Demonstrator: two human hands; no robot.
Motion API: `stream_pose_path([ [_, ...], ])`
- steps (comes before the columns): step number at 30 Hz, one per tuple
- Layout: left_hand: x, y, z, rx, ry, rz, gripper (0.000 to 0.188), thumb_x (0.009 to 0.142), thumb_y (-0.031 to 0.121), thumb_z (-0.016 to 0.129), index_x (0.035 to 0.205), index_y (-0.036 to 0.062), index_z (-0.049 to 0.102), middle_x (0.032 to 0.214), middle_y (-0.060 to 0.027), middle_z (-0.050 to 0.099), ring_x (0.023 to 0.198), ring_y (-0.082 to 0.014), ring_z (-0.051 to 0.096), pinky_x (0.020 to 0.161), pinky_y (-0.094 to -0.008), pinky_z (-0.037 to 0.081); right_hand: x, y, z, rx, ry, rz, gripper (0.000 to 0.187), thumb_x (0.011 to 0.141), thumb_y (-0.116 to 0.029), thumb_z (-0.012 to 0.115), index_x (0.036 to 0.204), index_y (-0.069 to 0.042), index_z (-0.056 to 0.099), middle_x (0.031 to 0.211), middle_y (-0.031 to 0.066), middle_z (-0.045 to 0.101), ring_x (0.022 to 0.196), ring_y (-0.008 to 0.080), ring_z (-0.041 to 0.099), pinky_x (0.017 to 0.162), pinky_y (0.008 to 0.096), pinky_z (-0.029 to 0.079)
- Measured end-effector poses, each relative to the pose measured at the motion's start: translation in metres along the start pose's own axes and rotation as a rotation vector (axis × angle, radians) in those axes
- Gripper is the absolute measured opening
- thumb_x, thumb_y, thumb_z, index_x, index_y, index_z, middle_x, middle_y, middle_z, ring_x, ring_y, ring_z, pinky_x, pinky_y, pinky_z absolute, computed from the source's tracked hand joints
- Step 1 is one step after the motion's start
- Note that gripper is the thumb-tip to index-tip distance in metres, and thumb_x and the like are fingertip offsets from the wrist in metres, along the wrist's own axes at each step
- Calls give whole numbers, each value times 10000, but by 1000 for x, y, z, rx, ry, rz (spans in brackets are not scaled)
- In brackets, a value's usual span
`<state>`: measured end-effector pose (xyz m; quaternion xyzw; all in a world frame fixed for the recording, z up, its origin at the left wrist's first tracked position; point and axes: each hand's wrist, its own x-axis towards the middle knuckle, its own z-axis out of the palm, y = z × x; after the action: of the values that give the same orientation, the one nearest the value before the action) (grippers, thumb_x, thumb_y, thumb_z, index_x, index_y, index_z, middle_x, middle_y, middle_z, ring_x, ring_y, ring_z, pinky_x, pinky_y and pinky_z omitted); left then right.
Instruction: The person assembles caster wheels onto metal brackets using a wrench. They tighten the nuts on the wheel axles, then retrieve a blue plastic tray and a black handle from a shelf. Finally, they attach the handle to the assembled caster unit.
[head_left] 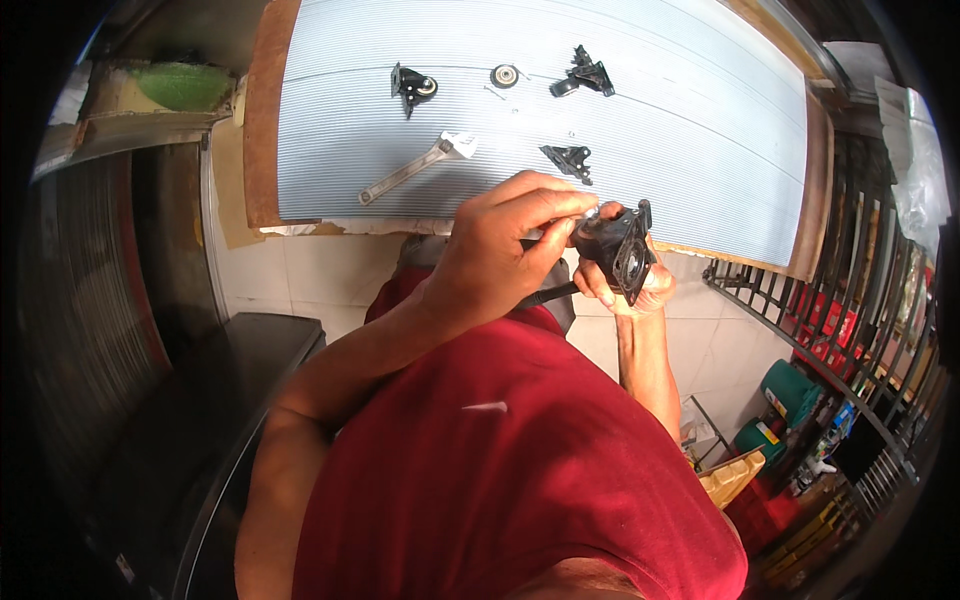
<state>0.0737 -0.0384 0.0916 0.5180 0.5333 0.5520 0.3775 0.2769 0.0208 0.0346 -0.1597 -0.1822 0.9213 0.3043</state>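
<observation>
In front of my chest, my right hand [650, 290] grips a black caster bracket [622, 250], its plate with a round centre turned toward me. My left hand [510, 235] pinches at the bracket's left side, where a small shiny metal piece [591, 212] shows at the fingertips; its kind is unclear. A black rod-like handle [552, 293] sticks out below the bracket, and what it joins is hidden. On the table beyond lie an adjustable wrench [415, 170], an empty-looking black bracket [569, 162], a loose wheel [505, 76] and two black casters [414, 88] [584, 75].
A blue-grey ribbed table [700, 130] with brown wooden edges spans the far side. A small screw [495, 92] lies by the loose wheel. Dark metal bars [850, 280] and green containers [790, 390] stand at right. A black box-like surface [250, 350] is at left.
</observation>
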Motion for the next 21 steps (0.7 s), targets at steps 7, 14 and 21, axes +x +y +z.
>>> stream_pose_path([
  [7, 3, 8, -7, 39, -105, 122, 403, 739, -57, 768, 1125, 7, 670, 1086, -120, 665, 943, -211, 694, 784, -295, 586, 3, 0, 9, -15, -5, -1, 791, 716, -221, 741, 1348, 93, 385, 924, 220, 635, 469, 171, 589, 442, 294, 504],
  [14, 7, -13, -6, 164, -60, 158, 471, 692, 41, 852, 1112, 13, 641, 1112, -112, 657, 975, -220, 679, 792, -308, 570, 4, 4, 6, -39, 55, -26, 598, 836, -203, 648, 1359, 17, 458, 973, 190, 624, 490, 195, 561, 438, 308, 427],
  [21, 15, -45, -16, 179, -113, 84, 441, 757, 100, 828, 1122, 5, 599, 1100, -108, 652, 927, -240, 664, 718, -317, 522, 22, -8, 23, -181, 240, 113, 521, 865, -253, 642, 1282, 19, 490, 1027, 156, 625, 458, 173, 520, 420, 293, 411],
])
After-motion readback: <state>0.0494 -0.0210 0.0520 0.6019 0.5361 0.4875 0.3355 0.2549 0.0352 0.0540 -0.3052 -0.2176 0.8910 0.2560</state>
